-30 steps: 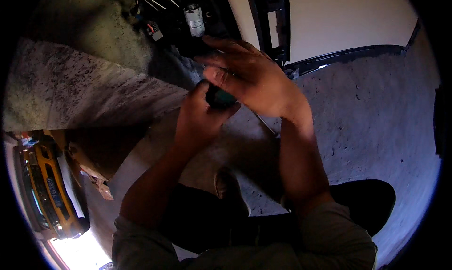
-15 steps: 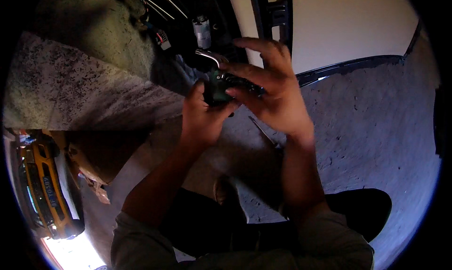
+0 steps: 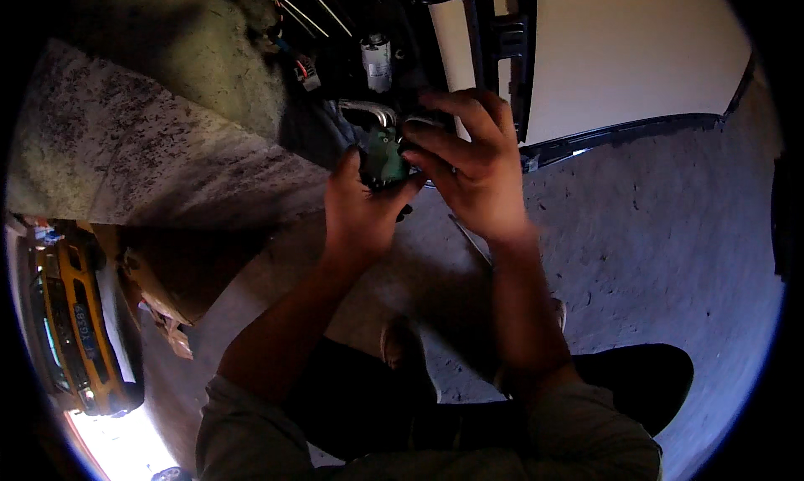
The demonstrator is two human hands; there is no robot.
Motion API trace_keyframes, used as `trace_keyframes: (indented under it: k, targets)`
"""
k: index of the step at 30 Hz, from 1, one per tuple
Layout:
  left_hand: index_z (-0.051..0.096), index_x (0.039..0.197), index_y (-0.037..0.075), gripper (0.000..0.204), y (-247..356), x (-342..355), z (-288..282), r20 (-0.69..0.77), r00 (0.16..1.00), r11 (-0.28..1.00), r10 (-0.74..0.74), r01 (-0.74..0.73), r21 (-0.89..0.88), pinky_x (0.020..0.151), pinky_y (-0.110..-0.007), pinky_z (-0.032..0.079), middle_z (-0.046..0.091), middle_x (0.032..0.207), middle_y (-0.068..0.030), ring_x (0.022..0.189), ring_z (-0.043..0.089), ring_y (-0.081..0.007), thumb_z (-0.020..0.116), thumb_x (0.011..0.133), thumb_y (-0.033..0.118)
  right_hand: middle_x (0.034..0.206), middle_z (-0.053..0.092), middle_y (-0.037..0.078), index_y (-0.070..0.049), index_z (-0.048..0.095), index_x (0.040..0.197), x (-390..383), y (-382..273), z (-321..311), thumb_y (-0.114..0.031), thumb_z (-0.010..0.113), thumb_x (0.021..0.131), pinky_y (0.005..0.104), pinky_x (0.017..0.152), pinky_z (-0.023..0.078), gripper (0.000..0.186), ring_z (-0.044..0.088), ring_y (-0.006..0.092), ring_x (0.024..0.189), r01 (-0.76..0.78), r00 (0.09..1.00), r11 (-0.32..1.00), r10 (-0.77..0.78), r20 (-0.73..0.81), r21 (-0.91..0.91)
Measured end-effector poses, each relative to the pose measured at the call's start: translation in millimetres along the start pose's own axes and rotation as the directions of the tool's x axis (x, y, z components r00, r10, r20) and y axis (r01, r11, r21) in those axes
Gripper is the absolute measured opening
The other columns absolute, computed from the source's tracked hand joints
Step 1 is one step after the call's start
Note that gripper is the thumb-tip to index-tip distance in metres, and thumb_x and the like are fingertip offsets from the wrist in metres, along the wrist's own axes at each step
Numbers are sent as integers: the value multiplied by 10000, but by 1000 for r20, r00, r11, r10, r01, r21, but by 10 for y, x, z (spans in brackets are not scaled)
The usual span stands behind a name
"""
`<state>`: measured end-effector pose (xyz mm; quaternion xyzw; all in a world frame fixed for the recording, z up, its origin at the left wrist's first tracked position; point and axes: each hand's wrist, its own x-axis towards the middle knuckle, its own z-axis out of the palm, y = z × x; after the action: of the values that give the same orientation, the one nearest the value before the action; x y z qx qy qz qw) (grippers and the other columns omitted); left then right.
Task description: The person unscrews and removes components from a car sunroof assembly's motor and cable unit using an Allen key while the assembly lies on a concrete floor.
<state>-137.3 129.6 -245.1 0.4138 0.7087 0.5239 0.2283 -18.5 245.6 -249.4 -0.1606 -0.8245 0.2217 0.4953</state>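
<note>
My left hand (image 3: 358, 217) grips a green hex key holder (image 3: 384, 158) in front of me, with the thumb pressed along its lower edge. Out of its top stick several shiny bent hex keys (image 3: 370, 109), their short arms pointing left. My right hand (image 3: 488, 175) is closed at the holder's right side, fingers curled over the dark part of the set. Just what the right fingertips pinch is in shadow. Both hands are raised above the floor.
Beyond my hands stand a silver canister (image 3: 377, 64) and loose wires (image 3: 308, 72). A large pale panel with a dark frame (image 3: 636, 54) is at upper right. A thin rod (image 3: 469, 236) lies on the concrete floor. Cardboard (image 3: 180, 267) and a yellow vehicle (image 3: 79, 326) are at left.
The green holder has turned so more of its face shows. More bent keys now show at its top. My right hand has shifted slightly left and down.
</note>
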Motion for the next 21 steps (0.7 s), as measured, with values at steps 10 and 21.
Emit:
trace_keyframes:
  k: [10, 21]
  targets:
    - [562, 980, -13, 400, -213, 26, -23, -34, 997, 967, -72, 78, 242, 690, -359, 514, 658, 856, -161, 758, 654, -237, 811, 705, 136, 1089, 578, 102, -38, 652, 928, -131, 44, 80, -105, 762, 718, 416, 904, 432, 246, 496, 313, 1093, -243, 964, 969, 236, 118, 47]
    - [537, 1165, 2, 506, -205, -45, 42, 353, 842, 718, -408, 57, 694, 854, -464, 508, 648, 1034, -235, 961, 644, -375, 710, 758, 250, 837, 646, 173, 1, 578, 925, -95, 328, -318, -124, 601, 895, 402, 699, 494, 130, 629, 375, 770, -598, 789, 796, 564, -243, -96]
